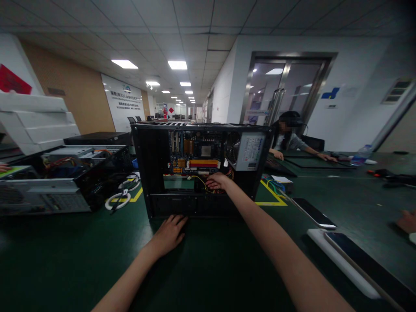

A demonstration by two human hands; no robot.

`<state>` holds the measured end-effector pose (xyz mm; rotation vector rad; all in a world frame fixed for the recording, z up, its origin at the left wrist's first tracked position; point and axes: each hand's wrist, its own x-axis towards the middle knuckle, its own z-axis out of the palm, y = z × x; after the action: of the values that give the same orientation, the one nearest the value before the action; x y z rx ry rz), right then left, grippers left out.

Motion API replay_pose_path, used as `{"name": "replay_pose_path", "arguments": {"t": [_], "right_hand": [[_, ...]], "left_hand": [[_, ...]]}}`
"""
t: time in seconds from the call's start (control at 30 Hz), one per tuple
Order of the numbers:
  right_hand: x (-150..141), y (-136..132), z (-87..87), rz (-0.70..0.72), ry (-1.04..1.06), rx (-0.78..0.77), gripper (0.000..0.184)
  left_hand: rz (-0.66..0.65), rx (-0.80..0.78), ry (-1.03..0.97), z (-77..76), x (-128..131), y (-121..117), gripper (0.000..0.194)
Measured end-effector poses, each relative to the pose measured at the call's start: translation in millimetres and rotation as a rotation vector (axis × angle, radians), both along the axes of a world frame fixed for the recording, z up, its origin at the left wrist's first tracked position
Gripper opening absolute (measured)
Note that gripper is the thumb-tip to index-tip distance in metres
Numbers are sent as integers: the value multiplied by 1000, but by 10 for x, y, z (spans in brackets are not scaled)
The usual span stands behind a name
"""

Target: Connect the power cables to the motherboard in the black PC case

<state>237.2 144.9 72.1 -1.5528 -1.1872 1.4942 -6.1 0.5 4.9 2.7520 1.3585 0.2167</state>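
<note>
Open computer case (208, 204) stands upright mid-tabletop (211, 273), right hand (219, 181) inside by the yellow cable (199, 178), fingers curled, grip indeterminable, left hand (169, 235) spread palm-down at the near base; gentle handling, clear of the motherboard (196, 151) above, seems advisable.

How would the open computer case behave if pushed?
The computer case would probably stay stiff, given its rigid-looking frame. It may feel heavier toward the boxy power supply. Its cables look thin, so they would likely flop.
</note>
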Motion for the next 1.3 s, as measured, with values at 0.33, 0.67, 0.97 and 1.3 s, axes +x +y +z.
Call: {"name": "replay_pose_path", "arguments": {"t": [0.33,0.67,0.97,1.3], "right_hand": [[-173,23,-149,383,-487,265,9],[-189,103,-213,723,-792,361,30],[-156,109,-241,862,-769,251,50],[-129,12,-159,887,-668,139,39]], "left_hand": [[5,-19,-5,49,10,-17,53],[3,-6,-4,12,4,-13,53],[5,-4,6,-8,-1,-6,53],[5,-17,-1,47,22,-29,52]]}}
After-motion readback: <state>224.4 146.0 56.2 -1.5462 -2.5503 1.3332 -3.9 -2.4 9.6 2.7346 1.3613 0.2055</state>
